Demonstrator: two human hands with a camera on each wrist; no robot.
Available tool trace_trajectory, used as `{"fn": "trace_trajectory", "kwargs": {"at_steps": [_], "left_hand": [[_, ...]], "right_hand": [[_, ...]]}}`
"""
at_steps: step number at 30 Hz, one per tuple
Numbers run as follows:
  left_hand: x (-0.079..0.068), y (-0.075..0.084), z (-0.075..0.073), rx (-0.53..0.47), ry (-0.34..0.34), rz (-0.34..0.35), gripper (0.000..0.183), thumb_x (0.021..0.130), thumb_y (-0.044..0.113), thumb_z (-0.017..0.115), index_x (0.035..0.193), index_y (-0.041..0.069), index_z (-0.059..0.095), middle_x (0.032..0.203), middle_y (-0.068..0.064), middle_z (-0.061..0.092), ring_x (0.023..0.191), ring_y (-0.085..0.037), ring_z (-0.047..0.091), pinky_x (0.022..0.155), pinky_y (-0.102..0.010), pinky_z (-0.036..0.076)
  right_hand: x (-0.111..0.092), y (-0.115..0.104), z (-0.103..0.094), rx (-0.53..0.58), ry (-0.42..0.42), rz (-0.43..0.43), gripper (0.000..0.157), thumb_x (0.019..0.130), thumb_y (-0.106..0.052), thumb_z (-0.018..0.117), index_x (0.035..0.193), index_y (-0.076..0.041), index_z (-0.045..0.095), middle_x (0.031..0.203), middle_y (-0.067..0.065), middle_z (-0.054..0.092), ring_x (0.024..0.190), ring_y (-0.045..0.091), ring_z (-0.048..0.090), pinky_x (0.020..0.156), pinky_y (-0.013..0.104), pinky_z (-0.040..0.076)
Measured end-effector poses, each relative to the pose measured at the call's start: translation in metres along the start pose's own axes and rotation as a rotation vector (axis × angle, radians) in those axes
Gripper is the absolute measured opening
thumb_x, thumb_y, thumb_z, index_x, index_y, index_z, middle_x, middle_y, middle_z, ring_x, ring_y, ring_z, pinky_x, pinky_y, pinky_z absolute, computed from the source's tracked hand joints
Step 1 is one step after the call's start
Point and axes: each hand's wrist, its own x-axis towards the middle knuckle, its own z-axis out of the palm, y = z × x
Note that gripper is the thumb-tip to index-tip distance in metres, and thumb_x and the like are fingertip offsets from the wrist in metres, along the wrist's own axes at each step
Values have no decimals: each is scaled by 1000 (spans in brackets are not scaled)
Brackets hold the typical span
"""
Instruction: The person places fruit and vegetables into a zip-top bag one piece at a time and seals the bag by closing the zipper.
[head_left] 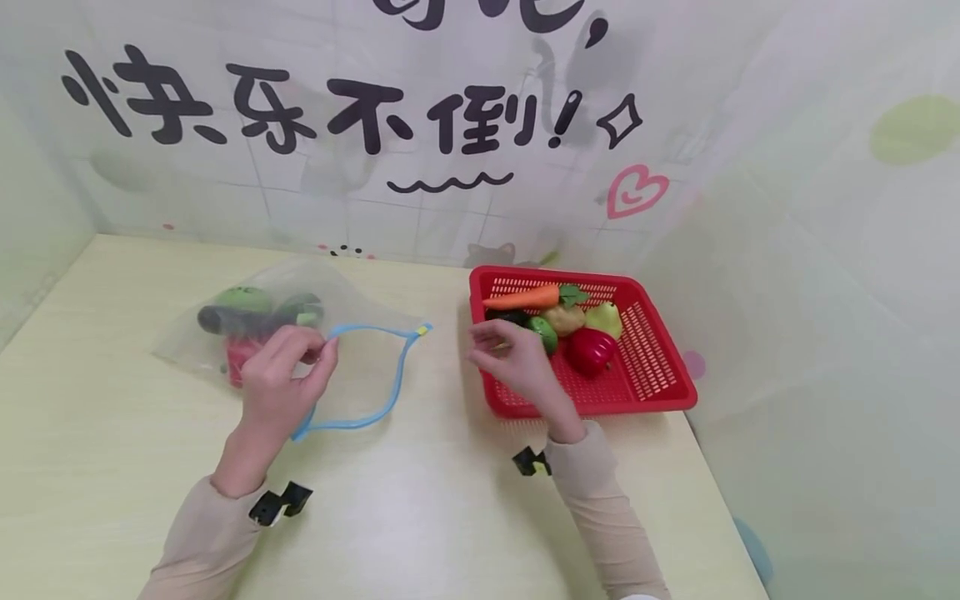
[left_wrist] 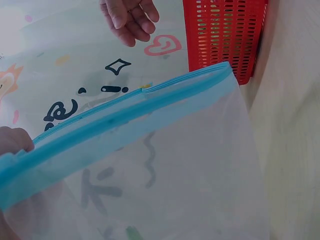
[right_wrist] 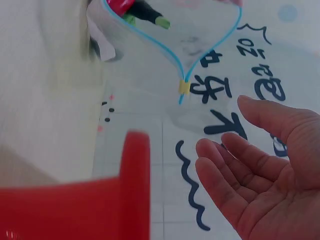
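My left hand (head_left: 281, 375) pinches the blue-edged rim of a clear zip bag (head_left: 352, 287), whose mouth gapes toward the right. Inside the bag, seen through its film, lie several toy vegetables: a green one (head_left: 243, 300), a dark one and a red one. A yellow slider (head_left: 422, 331) sits at the corner of the zip. Over the left rim of a red basket (head_left: 667, 396) hovers my right hand (head_left: 517, 358), fingers loosely bent and holding nothing. The basket contains a carrot (head_left: 525, 297), a red bell pepper (head_left: 590, 352), a yellow-green pear-like piece (head_left: 603, 320), a tan lumpy piece (head_left: 564, 318) and green and dark pieces.
Both the bag and the basket rest on a pale wooden table (head_left: 420, 508). Behind them stands a wall covering (head_left: 420, 221) with large black lettering. Another covered wall (head_left: 817, 333) borders the table on the right, close to the basket.
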Motion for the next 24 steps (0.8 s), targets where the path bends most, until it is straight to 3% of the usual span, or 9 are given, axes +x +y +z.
{"fn": "trace_trajectory", "kwargs": {"at_steps": [5,11,15,24], "left_hand": [[0,0,0,-1,5,1,37,91,25,55,66,-2,57,61,-10,57,51,-22,53,53,-22,44],[-2,-1,-1,2,6,-2,38,91,26,55,66,-3,58,62,-11,57,51,-23,53,54,-20,44],[-3,-1,-2,-3,24,-3,38,91,26,55,65,-3,57,61,-11,57,51,-23,53,55,-19,44],[-2,-1,-1,-20,37,0,38,91,25,55,65,-3,57,60,-11,56,50,-23,52,55,-19,44]], "right_hand": [[-2,17,-24,19,61,36,32,82,-11,72,111,-1,63,103,14,65,90,23,64,78,31,55],[5,29,-56,-84,109,96,35,83,-11,71,114,2,60,107,18,63,97,29,62,82,37,54],[14,39,-83,-140,145,202,39,84,-14,70,119,2,58,112,21,61,102,30,59,86,40,52],[29,77,-139,-179,328,427,41,90,-16,62,125,4,52,121,22,55,111,33,52,92,43,46]]}}
